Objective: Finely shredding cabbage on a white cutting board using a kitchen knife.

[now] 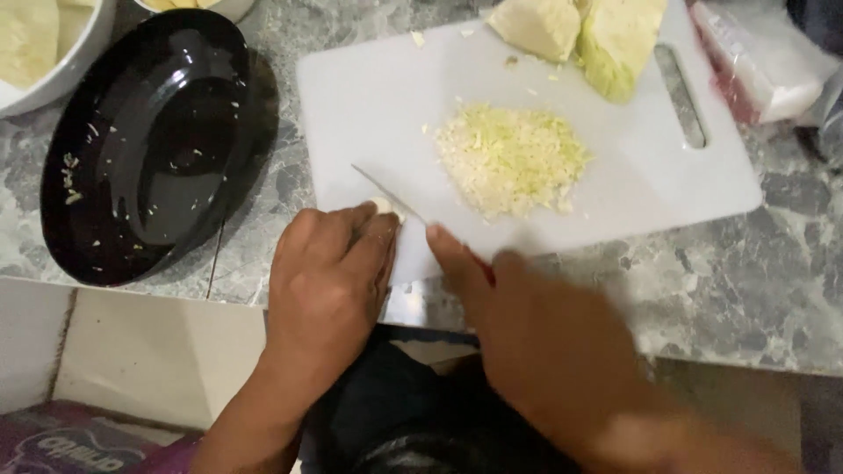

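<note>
Your left hand [329, 272] was curled narrow, its fingertips pressing a small pale piece of cabbage [384, 206] against the near edge of the white cutting board [369, 105]. Your right hand [527, 338], blurred, was closed around the handle of a knife [391, 191], forefinger stretched along the top; the thin blade ran out past your left fingertips and lay right against the piece they held. Just beyond both hands, on the board, sat a heap of finely chopped cabbage [511, 160], apart from the blade. Farther out, at the board's far edge, were two big cabbage chunks [584, 31], touching each other. Out past your left hand, beside the board, a black oval dish [149, 140] rested on the grey marbled counter [746, 281], with a few shreds stuck inside it. Beyond the dish stood a white bowl [53, 53].
</note>
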